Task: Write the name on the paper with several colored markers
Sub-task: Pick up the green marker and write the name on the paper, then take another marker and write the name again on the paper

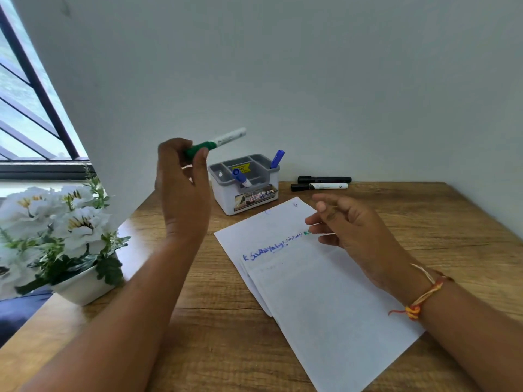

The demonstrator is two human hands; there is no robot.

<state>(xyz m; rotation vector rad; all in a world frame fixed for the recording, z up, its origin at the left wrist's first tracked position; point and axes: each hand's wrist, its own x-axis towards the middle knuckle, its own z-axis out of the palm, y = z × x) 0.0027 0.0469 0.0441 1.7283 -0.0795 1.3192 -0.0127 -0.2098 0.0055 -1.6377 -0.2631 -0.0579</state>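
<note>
A stack of white paper lies on the wooden table, with a name written across it in blue ink and a small green mark at the line's right end. My left hand is raised above the table's left side and grips a green-capped white marker by its green end. My right hand hovers over the paper's upper right part, fingers loosely bent, holding nothing.
A grey-and-white organiser stands behind the paper with two blue markers in it. Two black markers lie by the wall to its right. A white pot of white flowers sits at the table's left edge under a window.
</note>
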